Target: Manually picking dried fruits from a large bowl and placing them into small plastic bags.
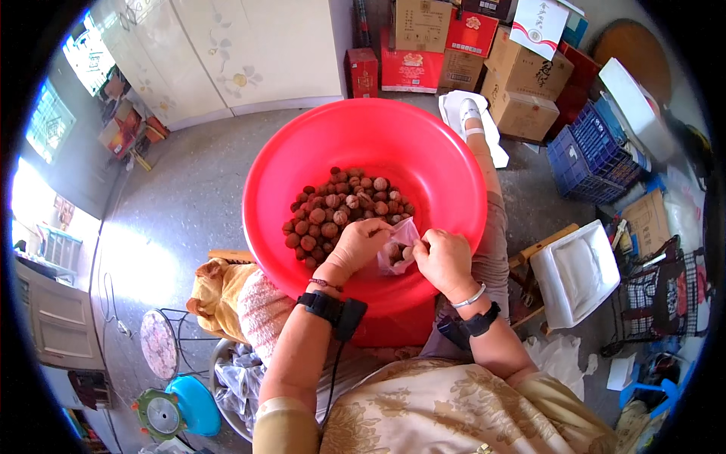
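Observation:
A large red plastic basin (363, 133) is in front of me, with a heap of walnuts (329, 215) on its bottom. Over the basin's near right side, both hands grip the mouth of a small translucent pinkish plastic bag (405, 232). My left hand (360, 244) pinches its left edge between thumb and fingers. On the opposite edge, my right hand (445, 258) is closed on the plastic. A few walnuts show inside the bag. Its underside is partly hidden, so I cannot tell whether it touches the basin.
Cardboard cartons (522, 74) are stacked at the far right beside blue plastic crates (592, 153). A white foam box (575, 275) sits to the right. On the left are a round stool (159, 344), a blue-and-green scale (193, 406) and a tub of plastic bags (238, 374).

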The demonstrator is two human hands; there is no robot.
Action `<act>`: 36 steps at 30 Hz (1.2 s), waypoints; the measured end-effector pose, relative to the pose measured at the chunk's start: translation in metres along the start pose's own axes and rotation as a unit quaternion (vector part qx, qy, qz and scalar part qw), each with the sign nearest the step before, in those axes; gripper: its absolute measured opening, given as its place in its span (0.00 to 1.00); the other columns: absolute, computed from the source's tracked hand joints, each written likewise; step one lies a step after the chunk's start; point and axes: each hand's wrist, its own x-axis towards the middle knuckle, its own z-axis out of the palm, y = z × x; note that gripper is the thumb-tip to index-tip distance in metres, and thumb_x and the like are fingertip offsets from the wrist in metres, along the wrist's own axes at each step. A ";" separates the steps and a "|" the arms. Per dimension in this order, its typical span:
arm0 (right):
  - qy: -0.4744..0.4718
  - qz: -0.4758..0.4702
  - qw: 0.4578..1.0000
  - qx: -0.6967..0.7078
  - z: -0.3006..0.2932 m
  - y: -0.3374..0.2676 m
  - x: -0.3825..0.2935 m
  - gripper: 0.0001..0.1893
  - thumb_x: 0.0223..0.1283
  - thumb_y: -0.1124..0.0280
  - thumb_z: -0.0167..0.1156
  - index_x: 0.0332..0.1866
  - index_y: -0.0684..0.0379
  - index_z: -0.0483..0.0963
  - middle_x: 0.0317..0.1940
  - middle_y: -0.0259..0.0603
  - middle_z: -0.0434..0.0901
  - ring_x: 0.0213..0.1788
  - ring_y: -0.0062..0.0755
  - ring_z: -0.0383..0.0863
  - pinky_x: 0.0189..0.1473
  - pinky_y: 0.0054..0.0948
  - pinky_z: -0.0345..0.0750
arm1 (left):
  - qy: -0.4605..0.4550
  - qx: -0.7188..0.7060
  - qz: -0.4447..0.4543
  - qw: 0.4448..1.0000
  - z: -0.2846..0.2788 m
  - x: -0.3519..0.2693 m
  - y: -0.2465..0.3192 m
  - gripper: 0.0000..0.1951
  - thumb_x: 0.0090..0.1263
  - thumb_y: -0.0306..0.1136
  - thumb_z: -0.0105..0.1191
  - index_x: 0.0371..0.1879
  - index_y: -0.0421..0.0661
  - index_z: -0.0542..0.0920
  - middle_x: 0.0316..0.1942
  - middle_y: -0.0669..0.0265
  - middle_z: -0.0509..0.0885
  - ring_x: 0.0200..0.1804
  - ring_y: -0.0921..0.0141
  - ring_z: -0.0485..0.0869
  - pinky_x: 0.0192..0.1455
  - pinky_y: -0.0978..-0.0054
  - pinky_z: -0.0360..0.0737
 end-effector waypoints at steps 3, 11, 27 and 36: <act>-0.002 0.001 1.000 -0.023 0.003 0.001 -0.001 0.12 0.58 0.66 0.67 0.24 0.60 0.78 0.24 0.49 0.83 0.28 0.55 0.85 0.33 0.51 0.79 | -0.002 -0.009 0.001 1.000 -0.003 0.000 0.001 0.10 0.73 0.31 0.61 0.46 0.41 0.90 0.40 0.57 0.92 0.44 0.68 0.89 0.51 0.71 0.84; 0.028 -0.008 0.998 0.051 -0.006 0.000 -0.001 0.11 0.57 0.68 0.66 0.22 0.60 0.75 0.23 0.50 0.82 0.28 0.57 0.83 0.35 0.52 0.78 | -0.008 -0.044 0.010 0.999 -0.004 0.000 0.003 0.10 0.77 0.30 0.60 0.49 0.38 0.88 0.40 0.65 0.90 0.44 0.76 0.85 0.50 0.74 0.83; 0.008 -0.011 1.000 0.020 -0.003 0.000 -0.003 0.11 0.57 0.67 0.66 0.24 0.59 0.77 0.24 0.47 0.82 0.30 0.53 0.84 0.37 0.52 0.79 | 0.207 0.317 -0.179 0.908 -0.035 -0.006 -0.071 0.17 0.63 0.26 0.62 0.53 0.45 0.84 0.52 0.42 0.82 0.57 0.43 0.82 0.62 0.52 0.82; 0.014 -0.014 0.999 0.028 -0.006 0.000 -0.002 0.11 0.56 0.68 0.66 0.23 0.60 0.76 0.23 0.47 0.82 0.29 0.53 0.84 0.36 0.52 0.79 | 0.187 0.344 -0.208 0.897 -0.030 0.001 -0.064 0.15 0.69 0.25 0.56 0.54 0.40 0.80 0.59 0.37 0.78 0.58 0.40 0.84 0.60 0.51 0.84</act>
